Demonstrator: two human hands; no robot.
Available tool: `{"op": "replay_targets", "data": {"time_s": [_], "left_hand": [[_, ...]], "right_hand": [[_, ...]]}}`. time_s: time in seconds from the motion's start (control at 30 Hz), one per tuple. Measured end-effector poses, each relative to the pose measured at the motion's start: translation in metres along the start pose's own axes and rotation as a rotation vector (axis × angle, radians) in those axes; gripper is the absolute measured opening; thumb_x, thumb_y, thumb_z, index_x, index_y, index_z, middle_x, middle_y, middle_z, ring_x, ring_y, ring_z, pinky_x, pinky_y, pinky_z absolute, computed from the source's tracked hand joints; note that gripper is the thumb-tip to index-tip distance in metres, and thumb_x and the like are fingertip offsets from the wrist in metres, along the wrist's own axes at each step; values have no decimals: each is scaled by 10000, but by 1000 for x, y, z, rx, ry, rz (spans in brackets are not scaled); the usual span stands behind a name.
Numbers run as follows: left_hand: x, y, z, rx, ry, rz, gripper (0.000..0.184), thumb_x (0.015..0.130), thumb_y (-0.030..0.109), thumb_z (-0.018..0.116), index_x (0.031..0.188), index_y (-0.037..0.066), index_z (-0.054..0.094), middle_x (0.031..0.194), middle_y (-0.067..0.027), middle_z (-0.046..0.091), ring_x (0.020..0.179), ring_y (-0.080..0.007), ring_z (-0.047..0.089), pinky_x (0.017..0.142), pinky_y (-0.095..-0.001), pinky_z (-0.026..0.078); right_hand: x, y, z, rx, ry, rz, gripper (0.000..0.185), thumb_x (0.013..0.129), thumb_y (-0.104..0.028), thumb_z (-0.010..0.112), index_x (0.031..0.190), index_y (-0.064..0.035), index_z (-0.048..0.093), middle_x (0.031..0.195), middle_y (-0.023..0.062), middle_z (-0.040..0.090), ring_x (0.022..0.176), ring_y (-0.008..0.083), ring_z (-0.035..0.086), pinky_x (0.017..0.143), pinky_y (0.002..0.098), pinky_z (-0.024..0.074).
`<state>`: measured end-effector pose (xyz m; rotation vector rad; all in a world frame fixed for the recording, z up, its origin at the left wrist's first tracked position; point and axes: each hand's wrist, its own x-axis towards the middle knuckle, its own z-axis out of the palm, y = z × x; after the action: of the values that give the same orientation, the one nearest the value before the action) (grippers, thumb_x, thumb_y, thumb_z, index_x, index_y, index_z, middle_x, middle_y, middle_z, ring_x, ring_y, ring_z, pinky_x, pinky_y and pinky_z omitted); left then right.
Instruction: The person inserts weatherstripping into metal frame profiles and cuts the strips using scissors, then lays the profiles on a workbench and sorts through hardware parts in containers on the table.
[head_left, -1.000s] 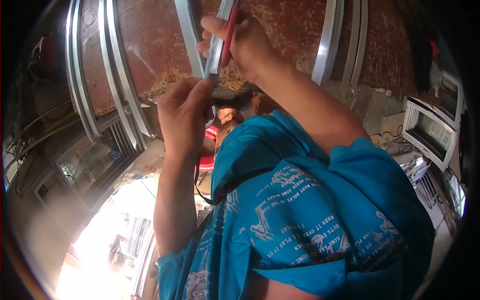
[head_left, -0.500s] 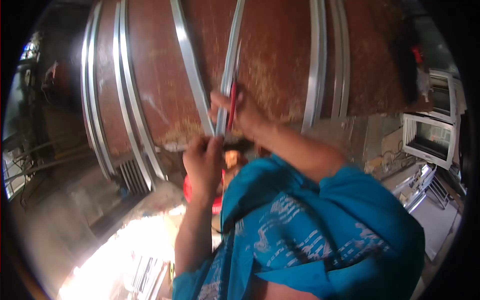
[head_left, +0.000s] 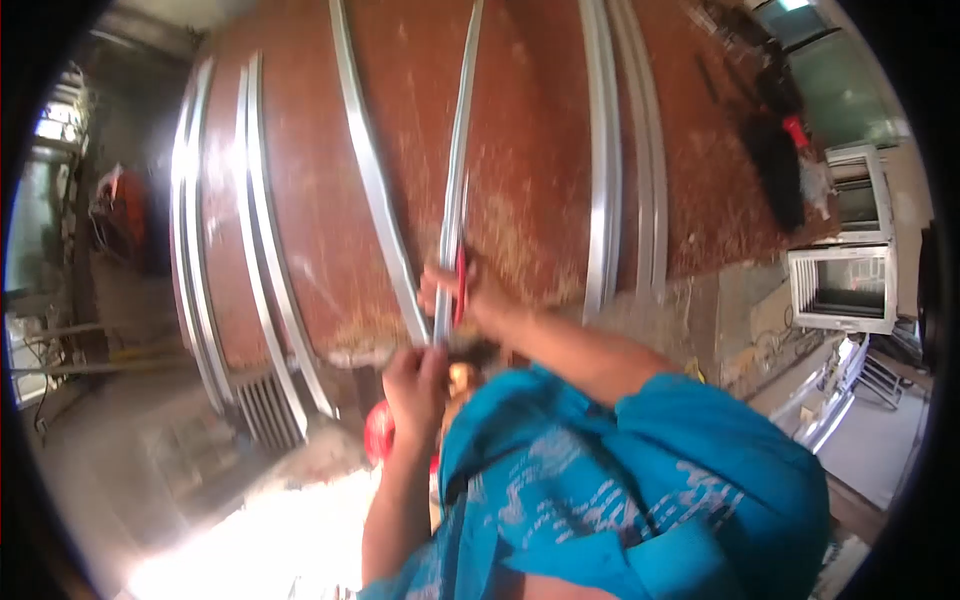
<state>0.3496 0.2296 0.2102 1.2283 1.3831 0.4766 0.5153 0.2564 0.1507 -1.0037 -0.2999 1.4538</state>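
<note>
Since the earlier frame the view has tipped up, so both hands and the strip (head_left: 453, 185) sit lower and more of the board (head_left: 530, 120) shows. Left of it, a second strip (head_left: 368, 165) slants in close to the near end; a white frame (head_left: 842, 322) stands well off right. The left hand (head_left: 412, 388) pinches that near end; the right hand (head_left: 478, 295) curls round the strip and a red-handled tool (head_left: 461, 272).

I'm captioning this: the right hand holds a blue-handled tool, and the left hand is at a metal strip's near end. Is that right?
The head view shows a red-handled tool, not blue, in the right hand; the rest stands.
</note>
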Motion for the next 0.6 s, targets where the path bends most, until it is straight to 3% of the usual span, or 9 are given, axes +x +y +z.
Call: {"op": "replay_targets", "data": {"time_s": [0.03, 0.07, 0.17, 0.27, 0.37, 0.47, 0.6], "left_hand": [[0, 13, 2, 105, 54, -18, 249, 905, 176, 658, 776, -37, 643, 630, -51, 612, 598, -85, 571, 538, -273, 463], [6, 7, 3, 64, 80, 13, 243, 897, 159, 651, 761, -43, 643, 619, -71, 620, 574, -99, 587, 530, -273, 470], [7, 19, 9, 96, 82, 31, 237, 918, 166, 661, 807, -39, 625, 633, -69, 629, 555, -106, 608, 520, -273, 481], [0, 22, 5, -129, 31, -65, 230, 967, 201, 651, 836, 18, 606, 652, -20, 585, 555, -80, 537, 503, -235, 412], [-3, 2, -19, -247, -131, -137, 206, 967, 187, 641, 841, 28, 601, 655, -8, 569, 544, -70, 499, 509, -226, 391], [-1, 13, -11, -142, -43, -128, 191, 964, 178, 636, 843, 34, 601, 654, -3, 556, 534, -71, 470, 504, -227, 371], [3, 14, -5, -213, -132, -121, 178, 955, 181, 643, 844, 45, 612, 659, 2, 554, 553, -74, 479, 507, -228, 359]], "right_hand": [[-4, -3, 9, 41, 60, -36, 304, 863, -259, 781, 757, -69, 568, 688, 8, 566, 613, 123, 599, 570, 315, 549], [-7, -9, 10, 40, 6, 14, 234, 891, -167, 747, 956, -87, 537, 757, 34, 574, 674, 143, 610, 632, 334, 563], [-5, -13, 4, -99, -5, 29, 297, 903, -269, 736, 976, -52, 546, 832, 62, 602, 756, 174, 659, 710, 351, 597], [-4, -26, 8, -159, 11, 1, 426, 896, -332, 739, 1059, 10, 545, 909, 125, 639, 813, 249, 706, 714, 361, 604], [6, -22, 2, -153, 42, -21, 494, 885, -363, 748, 1101, 30, 539, 933, 155, 650, 813, 272, 715, 714, 368, 608], [5, -19, 2, -175, 62, -14, 523, 872, -371, 762, 1102, 40, 536, 933, 169, 650, 786, 271, 716, 715, 376, 610], [3, -24, 4, -157, 72, -39, 524, 864, -359, 774, 1107, 42, 541, 927, 174, 651, 769, 270, 716, 703, 375, 610]]}}
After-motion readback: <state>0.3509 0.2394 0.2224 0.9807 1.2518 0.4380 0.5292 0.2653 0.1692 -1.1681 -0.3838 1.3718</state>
